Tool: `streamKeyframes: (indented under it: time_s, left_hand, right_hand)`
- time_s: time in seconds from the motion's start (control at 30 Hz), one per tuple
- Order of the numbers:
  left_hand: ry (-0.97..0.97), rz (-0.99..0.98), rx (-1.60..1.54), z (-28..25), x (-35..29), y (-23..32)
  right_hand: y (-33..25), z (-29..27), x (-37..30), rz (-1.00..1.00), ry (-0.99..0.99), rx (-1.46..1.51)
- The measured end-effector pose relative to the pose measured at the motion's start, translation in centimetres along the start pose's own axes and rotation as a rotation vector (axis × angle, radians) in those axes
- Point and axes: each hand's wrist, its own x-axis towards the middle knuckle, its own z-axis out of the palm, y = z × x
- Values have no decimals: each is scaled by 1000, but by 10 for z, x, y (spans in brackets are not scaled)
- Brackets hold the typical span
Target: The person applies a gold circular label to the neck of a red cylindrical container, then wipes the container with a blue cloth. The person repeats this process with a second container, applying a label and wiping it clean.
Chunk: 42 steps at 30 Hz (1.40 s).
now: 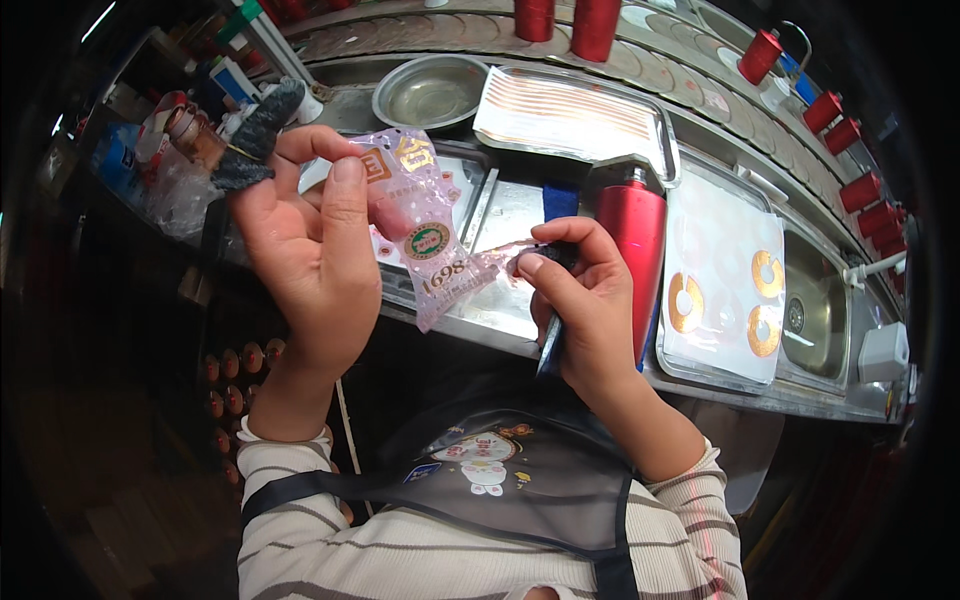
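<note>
Between my two hands hangs a thin, clear pinkish decal film (425,200) with gold lettering and a round green emblem. My left hand (320,240) pinches its upper left part between thumb and finger. A black cloth-like cover (262,130) shows at that hand's outer fingers. The film's narrow, crumpled right end runs into my right hand (592,305), closed at the thumb and a dark-covered finger. Below that grip, a dark blue, flat-edged piece (550,345) sticks out of the same hand; its kind is unclear. Just right of it is a large red bottle (625,230).
A metal bowl (430,90) and a tray with a striped sheet (575,110) are at the back. To the right, a tray holds a white sheet with gold rings (720,330), beside a sink (812,315). Red bottles (595,28) stand along a curved conveyor.
</note>
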Motion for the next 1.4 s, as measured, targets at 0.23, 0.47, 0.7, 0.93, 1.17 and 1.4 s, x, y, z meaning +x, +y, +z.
streamKeyframes:
  time_s: [0.23,0.47,0.7,0.93,1.17,1.4]
  left_hand:
    - [266,-128,51,-29,-11,-43]
    - [77,-188,9,-49,-7,-39]
    - [-47,-159,-132,-69,26,-11]
    - [-27,-195,-366,-74,34,4]
    - [0,-350,-302,-91,24,-19]
    - [102,-489,-152,-95,-3,-41]
  right_hand:
    - [9,14,1,-105,43,-150]
    - [4,19,4,-9,-41,-228]
    - [26,21,16,-10,-198,-666]
    - [50,55,34,-321,-324,-683]
    - [42,55,25,-447,-431,-603]
    - [41,45,11,-679,-382,-851]
